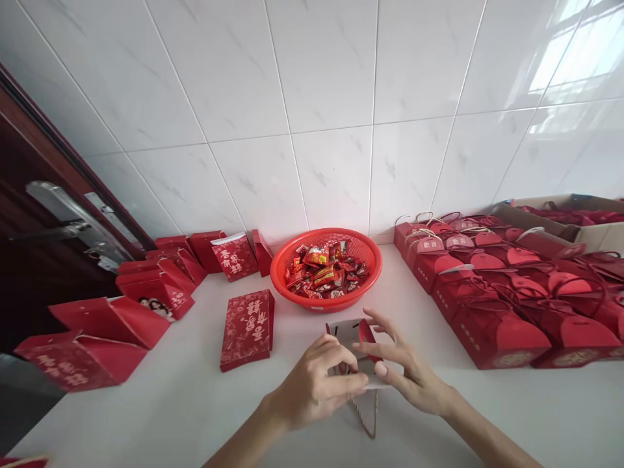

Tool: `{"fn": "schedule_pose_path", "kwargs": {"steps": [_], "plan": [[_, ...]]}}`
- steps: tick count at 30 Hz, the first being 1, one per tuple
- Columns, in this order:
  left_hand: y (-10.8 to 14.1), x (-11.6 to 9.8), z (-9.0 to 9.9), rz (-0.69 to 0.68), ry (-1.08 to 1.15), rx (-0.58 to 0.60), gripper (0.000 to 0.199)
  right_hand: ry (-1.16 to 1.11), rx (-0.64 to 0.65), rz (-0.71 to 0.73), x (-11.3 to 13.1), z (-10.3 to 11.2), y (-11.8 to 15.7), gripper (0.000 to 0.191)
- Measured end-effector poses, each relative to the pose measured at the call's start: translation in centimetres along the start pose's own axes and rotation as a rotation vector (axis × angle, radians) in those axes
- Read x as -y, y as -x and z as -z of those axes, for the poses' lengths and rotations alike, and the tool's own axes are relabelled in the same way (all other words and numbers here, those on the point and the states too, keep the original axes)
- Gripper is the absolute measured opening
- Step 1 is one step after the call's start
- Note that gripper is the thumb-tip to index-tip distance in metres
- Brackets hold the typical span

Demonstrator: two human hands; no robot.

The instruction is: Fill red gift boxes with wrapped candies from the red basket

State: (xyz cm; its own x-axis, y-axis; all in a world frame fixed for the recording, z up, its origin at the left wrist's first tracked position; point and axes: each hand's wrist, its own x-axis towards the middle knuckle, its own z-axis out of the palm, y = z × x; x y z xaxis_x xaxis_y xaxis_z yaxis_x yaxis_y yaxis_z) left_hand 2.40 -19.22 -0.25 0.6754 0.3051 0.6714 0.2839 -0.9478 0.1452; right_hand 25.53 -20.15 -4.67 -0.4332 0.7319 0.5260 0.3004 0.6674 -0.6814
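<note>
A small box [347,330] with a white inside and red flaps stands open in front of the red basket. My left hand [319,380] is closed on the box's near left side, its fingers bent over the edge. On the right, my right hand [407,364] touches the red flap and near edge with its fingers spread. A twisted cord handle [368,426] hangs from the near side onto the table. Just beyond, the red basket [280,276] holds wrapped candies [324,270].
A flat red box [247,328] lies left of the hands. Several red boxes [160,286] stand farther left, near the door [49,214]. Rows of closed red boxes [497,318] fill the right side, with a cardboard carton [597,237] behind.
</note>
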Motion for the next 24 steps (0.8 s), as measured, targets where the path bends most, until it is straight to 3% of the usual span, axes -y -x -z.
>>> {"fn": "schedule_pose_path", "kwargs": {"steps": [4, 9, 12, 14, 17, 20, 24], "plan": [[0.4, -0.2, 0.9, 0.049, 0.023, 0.049, 0.016, 0.011, -0.1, -0.056, 0.1, -0.2, -0.2, 0.031], [0.2, -0.7, 1.7, 0.301, 0.099, 0.055, 0.028, -0.043, -0.253, -0.167, -0.6, -0.8, -0.1, 0.027], [-0.4, -0.6, 2.2, 0.453, 0.087, 0.063, 0.027, -0.138, -0.237, -0.239, -0.8, -1.3, -0.2, 0.031], [-0.9, -0.5, 2.8, 0.518, 0.05, 0.134, 0.026, -0.198, -0.219, -0.265, -0.8, -1.7, -0.2, 0.033], [-1.4, -0.4, 3.9, 0.545, -0.008, 0.301, 0.028, -0.281, -0.19, -0.291, -0.6, -2.4, -0.2, 0.039], [-1.5, -0.2, 4.9, 0.548, -0.049, 0.436, 0.047, -0.319, -0.156, -0.318, -0.4, -2.9, -0.2, 0.044], [-1.2, 0.2, 5.4, 0.596, -0.057, 0.474, 0.053, -0.252, -0.146, -0.328, -0.2, -3.3, -0.2, 0.043]]}}
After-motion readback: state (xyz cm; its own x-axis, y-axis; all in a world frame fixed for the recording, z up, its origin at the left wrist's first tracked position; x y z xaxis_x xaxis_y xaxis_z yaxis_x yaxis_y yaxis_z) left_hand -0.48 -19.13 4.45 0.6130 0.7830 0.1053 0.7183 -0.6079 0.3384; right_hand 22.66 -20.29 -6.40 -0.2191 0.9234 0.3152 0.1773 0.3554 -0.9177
